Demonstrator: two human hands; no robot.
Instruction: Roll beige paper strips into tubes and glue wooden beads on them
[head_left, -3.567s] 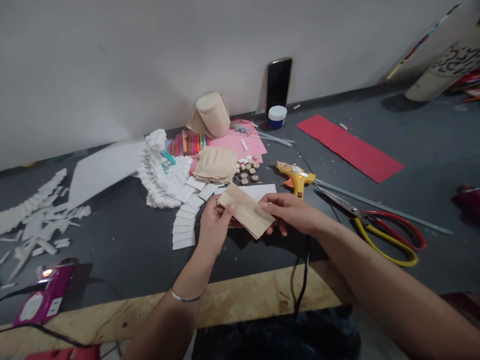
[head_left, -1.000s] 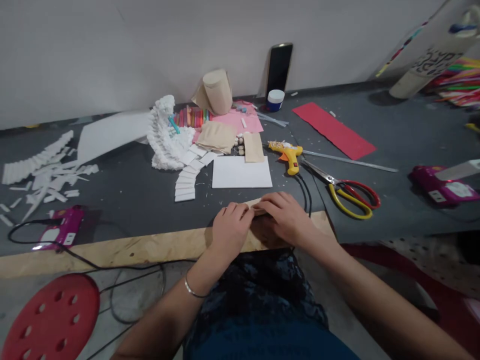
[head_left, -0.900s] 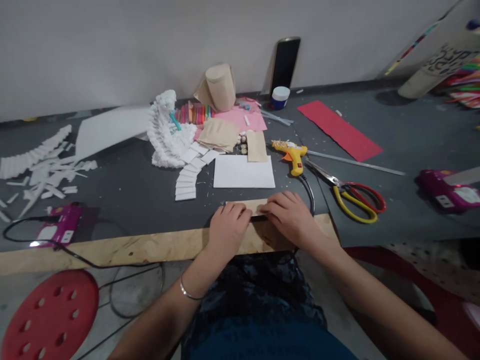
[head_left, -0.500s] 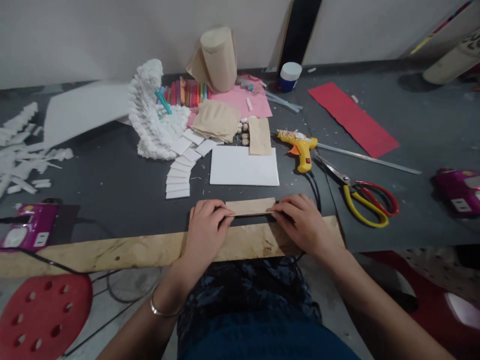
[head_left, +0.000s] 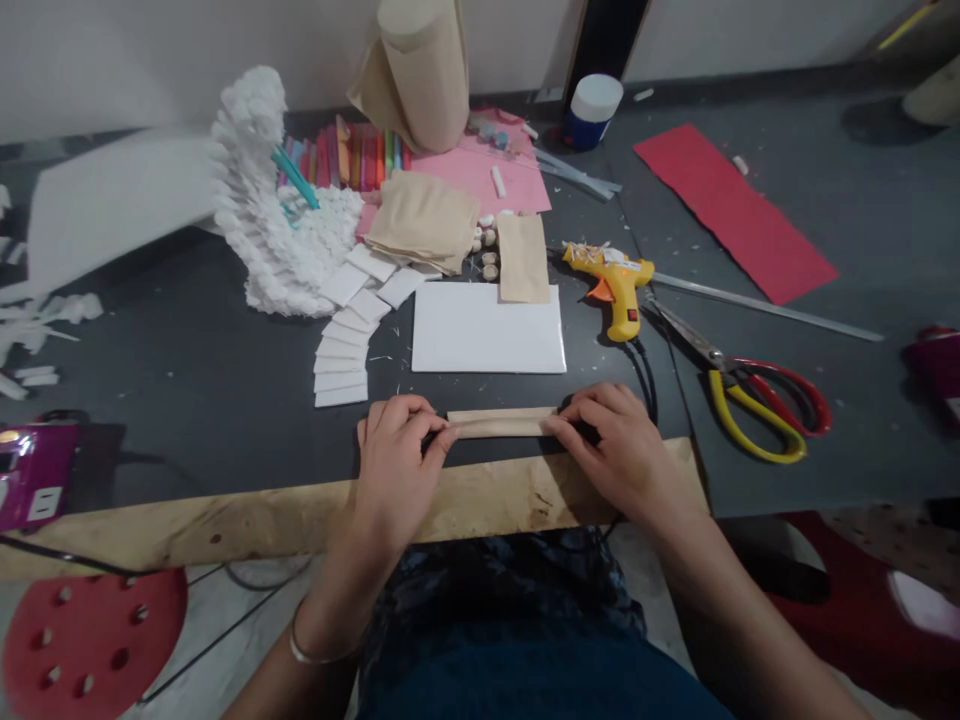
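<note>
A narrow strip of brown paper (head_left: 501, 425) lies across the near part of the dark table, its near edge rolled or folded over. My left hand (head_left: 401, 450) pinches its left end between thumb and fingers. At the right end, my right hand (head_left: 611, 440) pinches it the same way. Just beyond the strip lies a white rectangular board (head_left: 487, 335), with a small brown paper piece (head_left: 523, 260) overlapping its far right corner. A stack of brown paper pieces (head_left: 424, 220) sits farther back.
To the right lie a yellow glue gun (head_left: 621, 290) with a glue stick and scissors (head_left: 739, 385) with red and yellow handles. White foam tiles (head_left: 341, 365) curve toward a white textured form (head_left: 262, 220). A brown paper roll (head_left: 427, 80) and a jar (head_left: 594, 110) stand behind.
The strip's near edge has turned over into a wider fold or roll, leaving less flat paper showing. Both hands keep hold of its ends. The camera view has moved closer.
</note>
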